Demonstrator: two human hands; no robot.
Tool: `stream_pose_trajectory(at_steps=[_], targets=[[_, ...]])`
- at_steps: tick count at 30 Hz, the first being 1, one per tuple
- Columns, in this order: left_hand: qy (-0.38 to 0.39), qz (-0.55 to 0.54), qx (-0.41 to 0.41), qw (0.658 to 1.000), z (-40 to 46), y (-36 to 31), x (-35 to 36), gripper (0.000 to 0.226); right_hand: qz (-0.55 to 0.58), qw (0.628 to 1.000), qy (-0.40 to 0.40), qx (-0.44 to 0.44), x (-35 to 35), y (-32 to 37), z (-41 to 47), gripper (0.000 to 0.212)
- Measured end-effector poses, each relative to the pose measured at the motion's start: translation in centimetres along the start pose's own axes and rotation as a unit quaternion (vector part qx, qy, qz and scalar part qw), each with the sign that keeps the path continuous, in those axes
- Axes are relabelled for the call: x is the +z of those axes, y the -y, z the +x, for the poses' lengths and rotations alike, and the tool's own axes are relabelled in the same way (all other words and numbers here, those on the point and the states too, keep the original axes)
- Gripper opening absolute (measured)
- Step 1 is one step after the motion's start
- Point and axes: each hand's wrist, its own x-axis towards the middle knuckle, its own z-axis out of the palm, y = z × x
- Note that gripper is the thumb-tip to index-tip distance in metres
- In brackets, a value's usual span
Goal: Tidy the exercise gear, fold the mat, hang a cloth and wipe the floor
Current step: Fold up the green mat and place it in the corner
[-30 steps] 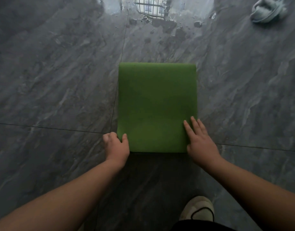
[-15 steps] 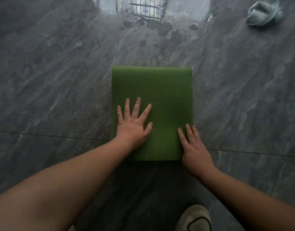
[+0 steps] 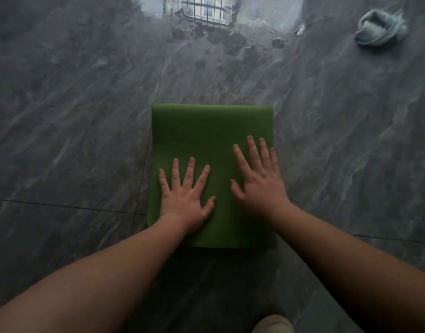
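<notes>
Ten fingers lie straight and spread, all flat on the green mat (image 3: 206,131). The left hand (image 3: 185,199) rests palm down on the near left part of the mat, its fingers (image 3: 189,173) fanned wide and its thumb stuck out toward the middle. The right hand (image 3: 260,186) lies palm down just beside it on the right part, reaching a little farther up; its fingers (image 3: 252,152) are straight and held closer together, the little finger along the mat's right edge. This hand looks slightly blurred. Neither hand curls round or pinches anything. The two hands are near each other but apart.

The mat is folded into a thick rectangle and lies flat on the dark grey marbled floor (image 3: 74,116), its far edge rounded like a fold, its near edge toward the person. A tile joint runs along its left side. Both bare forearms come up from the bottom corners to the mat.

Well beyond the mat, wet patches (image 3: 233,42) and a bright reflection of a window grille (image 3: 206,10) show on the floor. At the far right a crumpled pale blue cloth (image 3: 379,30) lies on the tiles, well apart from the mat. The toe of a light shoe (image 3: 273,324) shows at the bottom edge.
</notes>
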Motion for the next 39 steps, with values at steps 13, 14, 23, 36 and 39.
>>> stream_pose_trajectory(at_steps=[13, 14, 23, 36, 39], targets=[[-0.026, 0.003, -0.011, 1.000, 1.2, 0.9, -2.4, 0.078, -0.001, 0.999, 0.043, 0.008, 3.0, -0.5, 2.4, 0.083], [-0.041, 0.008, -0.015, 0.999, 2.3, 1.4, -3.4, 0.078, -0.002, 0.999, 0.045, 0.007, 3.0, -0.5, 2.4, 0.083], [-0.045, 0.002, -0.027, 0.999, 9.9, 4.7, -5.9, 0.082, 0.003, 0.998, 0.062, 0.008, 2.9, -0.6, 2.5, 0.085], [0.003, -0.021, -0.043, 0.999, 10.5, 4.0, -6.4, 0.082, 0.028, 0.997, 0.078, 0.009, 2.5, -1.0, 2.9, 0.082], [0.022, -0.030, -0.037, 0.999, 10.2, 4.3, -6.4, 0.081, 0.135, 0.990, 0.002, 0.037, 2.4, -1.2, 2.4, 0.073]])
